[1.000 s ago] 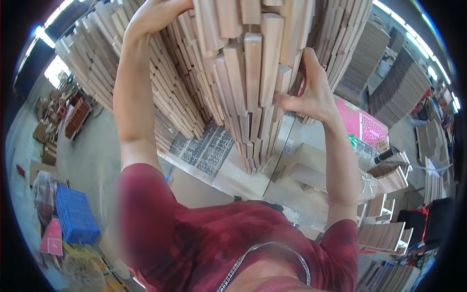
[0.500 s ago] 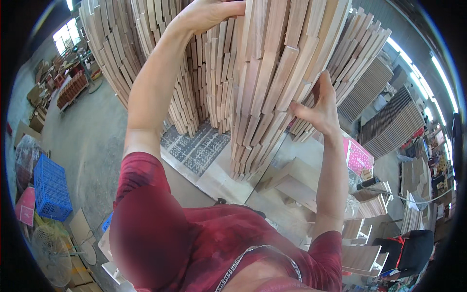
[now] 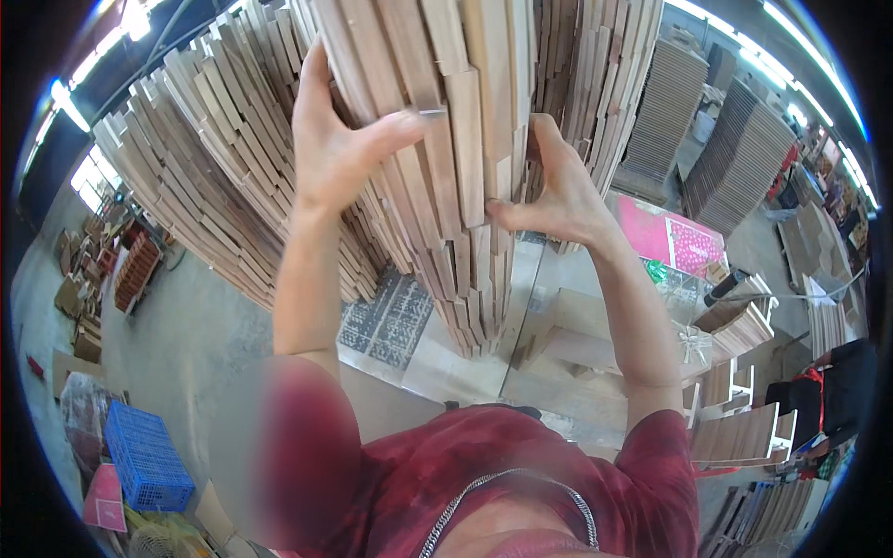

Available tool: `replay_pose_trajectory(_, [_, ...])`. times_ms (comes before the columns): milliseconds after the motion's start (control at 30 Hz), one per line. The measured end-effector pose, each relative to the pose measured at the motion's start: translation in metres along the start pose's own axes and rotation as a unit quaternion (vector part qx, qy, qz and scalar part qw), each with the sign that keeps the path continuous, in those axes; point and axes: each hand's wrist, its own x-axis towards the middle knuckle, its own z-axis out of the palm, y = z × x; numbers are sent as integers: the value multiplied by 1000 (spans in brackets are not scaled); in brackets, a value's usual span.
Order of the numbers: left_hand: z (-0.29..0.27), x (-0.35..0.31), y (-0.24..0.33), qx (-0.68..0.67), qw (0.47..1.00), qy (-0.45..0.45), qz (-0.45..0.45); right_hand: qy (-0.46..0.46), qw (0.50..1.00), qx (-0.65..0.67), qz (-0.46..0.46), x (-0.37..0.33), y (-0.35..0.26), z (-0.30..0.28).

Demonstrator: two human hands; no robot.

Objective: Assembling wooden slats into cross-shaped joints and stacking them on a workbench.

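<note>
A tall stack of wooden strips (image 3: 453, 177) stands upright in front of me, its pieces in uneven, staggered layers. My left hand (image 3: 346, 149) grips its left side, the thumb across the front face and the fingers reaching round the side. Lower down on the right, my right hand (image 3: 556, 191) clasps the same stack, thumb on the front and fingers partly hidden behind the edge. The foot of the stack rests on a pale board (image 3: 423, 361) beside a dark patterned panel (image 3: 383, 321).
More stacks of strips stand left (image 3: 200, 172) and right (image 3: 595, 84). Tall piles of flat sheets (image 3: 741, 153) are at the far right. Near my right arm lie a cardboard box (image 3: 581, 321) and white-edged boards (image 3: 739, 435). A blue crate (image 3: 149, 456) sits on the floor at left.
My left hand has come down from near the top of the stack to its left side. My right hand stays on the right side. The whole view has shifted.
</note>
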Motion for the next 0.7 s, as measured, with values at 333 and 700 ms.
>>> replay_pose_trajectory(333, [27,-4,0,40,993,111,23,157,977,134,-49,53,-57,-3])
replay_pose_trajectory(700, [30,2,34,-44,992,85,-86,178,968,176,-18,50,-37,1])
